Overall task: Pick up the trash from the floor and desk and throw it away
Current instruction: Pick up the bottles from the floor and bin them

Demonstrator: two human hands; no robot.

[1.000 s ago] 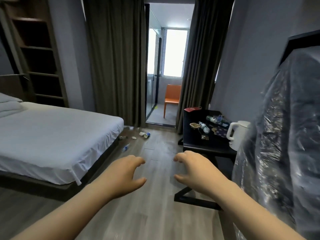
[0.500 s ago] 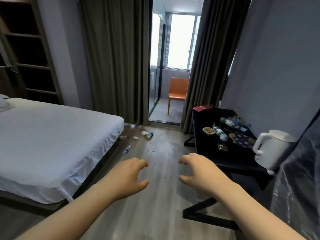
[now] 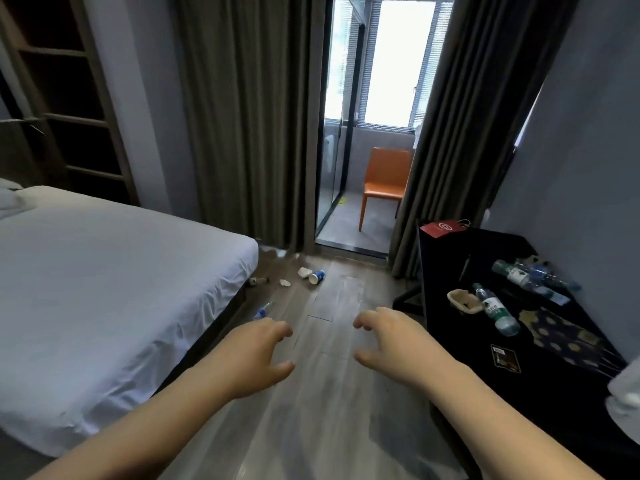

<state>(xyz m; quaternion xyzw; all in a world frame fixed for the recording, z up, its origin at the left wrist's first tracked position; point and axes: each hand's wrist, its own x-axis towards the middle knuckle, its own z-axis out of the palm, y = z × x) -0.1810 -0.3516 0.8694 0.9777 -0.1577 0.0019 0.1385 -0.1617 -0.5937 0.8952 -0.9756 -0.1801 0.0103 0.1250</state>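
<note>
Trash lies on the wooden floor by the bed's foot: a blue and white paper cup (image 3: 316, 276), a crumpled white cup (image 3: 304, 271), a white scrap (image 3: 285, 283), a small dark item (image 3: 259, 281) and a plastic bottle (image 3: 263, 310). On the black desk (image 3: 450, 258) lie a green-labelled bottle (image 3: 496, 309), a crushed beige container (image 3: 464, 299), two more bottles (image 3: 530, 278), a patterned wrapper (image 3: 561, 337) and a small dark packet (image 3: 505, 357). My left hand (image 3: 254, 355) and my right hand (image 3: 391, 344) hover over the floor, fingers loosely curled, holding nothing.
A white bed (image 3: 104, 289) fills the left side. Dark curtains (image 3: 249, 116) frame a doorway to a tiled area with an orange chair (image 3: 384, 181). A red bag (image 3: 441, 228) sits on the desk's far end, a white kettle (image 3: 623, 400) at its near end.
I have walked forward: the desk and floor trash are nearer, and the plastic-wrapped object at right has left view. Both hands keep the same pose.
</note>
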